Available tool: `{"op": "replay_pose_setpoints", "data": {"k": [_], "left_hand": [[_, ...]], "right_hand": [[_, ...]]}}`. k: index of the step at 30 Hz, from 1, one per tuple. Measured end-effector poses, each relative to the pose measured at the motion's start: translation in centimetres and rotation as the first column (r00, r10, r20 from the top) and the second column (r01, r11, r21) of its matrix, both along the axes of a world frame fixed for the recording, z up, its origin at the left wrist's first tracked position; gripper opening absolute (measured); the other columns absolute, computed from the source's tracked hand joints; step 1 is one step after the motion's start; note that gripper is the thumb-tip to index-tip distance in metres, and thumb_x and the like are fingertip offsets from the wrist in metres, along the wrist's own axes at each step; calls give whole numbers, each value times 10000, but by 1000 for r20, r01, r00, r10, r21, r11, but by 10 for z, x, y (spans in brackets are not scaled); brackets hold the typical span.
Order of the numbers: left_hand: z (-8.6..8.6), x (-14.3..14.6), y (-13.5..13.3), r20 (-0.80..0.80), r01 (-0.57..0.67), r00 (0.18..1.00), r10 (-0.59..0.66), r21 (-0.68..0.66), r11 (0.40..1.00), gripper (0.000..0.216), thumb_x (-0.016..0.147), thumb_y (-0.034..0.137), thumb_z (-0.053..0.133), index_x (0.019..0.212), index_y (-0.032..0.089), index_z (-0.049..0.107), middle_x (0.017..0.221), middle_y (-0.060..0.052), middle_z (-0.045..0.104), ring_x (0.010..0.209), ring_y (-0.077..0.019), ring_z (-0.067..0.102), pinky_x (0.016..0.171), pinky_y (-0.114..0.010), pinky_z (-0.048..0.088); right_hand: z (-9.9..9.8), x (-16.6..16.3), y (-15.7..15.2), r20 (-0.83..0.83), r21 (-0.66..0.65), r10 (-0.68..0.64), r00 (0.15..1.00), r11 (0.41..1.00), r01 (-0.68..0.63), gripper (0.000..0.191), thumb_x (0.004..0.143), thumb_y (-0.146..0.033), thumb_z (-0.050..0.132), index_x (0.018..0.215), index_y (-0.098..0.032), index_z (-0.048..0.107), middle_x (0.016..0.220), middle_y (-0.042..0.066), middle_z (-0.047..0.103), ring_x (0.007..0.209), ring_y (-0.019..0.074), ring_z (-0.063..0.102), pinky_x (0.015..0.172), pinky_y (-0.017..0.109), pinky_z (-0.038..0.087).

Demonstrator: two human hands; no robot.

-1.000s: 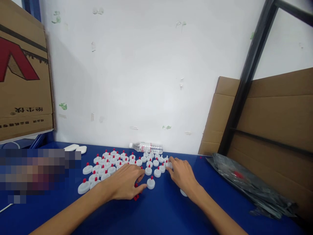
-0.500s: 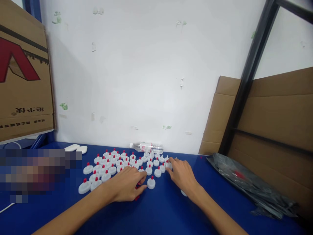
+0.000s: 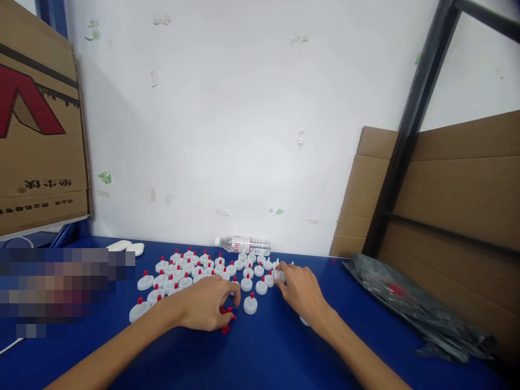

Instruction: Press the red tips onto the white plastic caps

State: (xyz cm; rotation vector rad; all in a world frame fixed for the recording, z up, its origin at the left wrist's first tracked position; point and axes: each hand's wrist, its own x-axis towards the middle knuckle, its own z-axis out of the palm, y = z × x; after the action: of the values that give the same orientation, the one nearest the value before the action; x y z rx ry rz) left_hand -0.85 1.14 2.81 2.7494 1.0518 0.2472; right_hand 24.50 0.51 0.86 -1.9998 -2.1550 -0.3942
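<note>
White round bottle lids with pointed spouts stand in rows on the blue table; many spouts wear small red tips. My left hand hovers over a little heap of loose red tips, thumb and index finger apart, the thumb touching the heap. One red-tipped lid stands alone just right of that hand. At the right end of the rows, my right hand has its fingertips closed on a white lid. Another white lid shows partly from under my right wrist.
A clear plastic bottle lies against the wall behind the lids. Two white flat objects rest at the back left. Grey plastic bags lie at the right. Cardboard boxes stand at both sides.
My left hand has shifted slightly left and its thumb and finger have spread, showing more of the red heap. My right hand stays on the same lid.
</note>
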Motion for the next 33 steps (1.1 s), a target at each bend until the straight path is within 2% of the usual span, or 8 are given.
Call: {"op": "replay_pose_setpoints", "data": {"k": [15, 23, 28, 31, 33], "left_hand": [[-3, 6, -4, 39, 33, 999, -32, -44, 998, 62, 768, 241, 594, 808, 254, 640, 576, 64, 533, 542, -114, 495, 527, -235, 331], [-4, 5, -2, 62, 45, 997, -41, -51, 998, 76, 809, 243, 574, 802, 250, 649, 572, 59, 507, 540, -108, 489, 526, -234, 327], [0, 8, -4, 106, 26, 994, -23, -24, 999, 98, 870, 301, 568, 839, 254, 648, 573, 58, 471, 562, -116, 475, 562, -243, 338], [2, 9, -3, 205, 4, 979, -11, 33, 999, 112, 909, 326, 558, 886, 251, 639, 681, 44, 537, 635, -124, 514, 613, -246, 381], [1, 10, -1, 287, -12, 958, -20, 110, 994, 131, 944, 319, 521, 934, 242, 626, 881, 11, 607, 725, -130, 556, 662, -252, 419]], "right_hand": [[0, -2, 0, -1, -5, 9, 1000, 1000, -9, 294, 959, -317, 535, 1211, -180, 600, 1037, 111, 728, 929, 281, 684, 770, 338, 415], [-2, -1, 1, 3, 22, 14, 1000, 1000, -14, 271, 950, -314, 551, 1185, -190, 601, 1012, 102, 733, 907, 282, 687, 747, 328, 406], [-2, -2, 0, -10, 67, -7, 1000, 998, 8, 240, 968, -314, 515, 1169, -192, 565, 851, 85, 721, 813, 281, 684, 674, 312, 386], [1, -3, -1, -35, 100, 7, 999, 995, -3, 233, 983, -335, 488, 1170, -208, 547, 879, 68, 708, 821, 263, 673, 678, 308, 394], [2, -4, -2, -74, 148, 44, 996, 988, -33, 230, 980, -339, 492, 1167, -219, 553, 972, 69, 694, 828, 251, 658, 692, 312, 411]]}}
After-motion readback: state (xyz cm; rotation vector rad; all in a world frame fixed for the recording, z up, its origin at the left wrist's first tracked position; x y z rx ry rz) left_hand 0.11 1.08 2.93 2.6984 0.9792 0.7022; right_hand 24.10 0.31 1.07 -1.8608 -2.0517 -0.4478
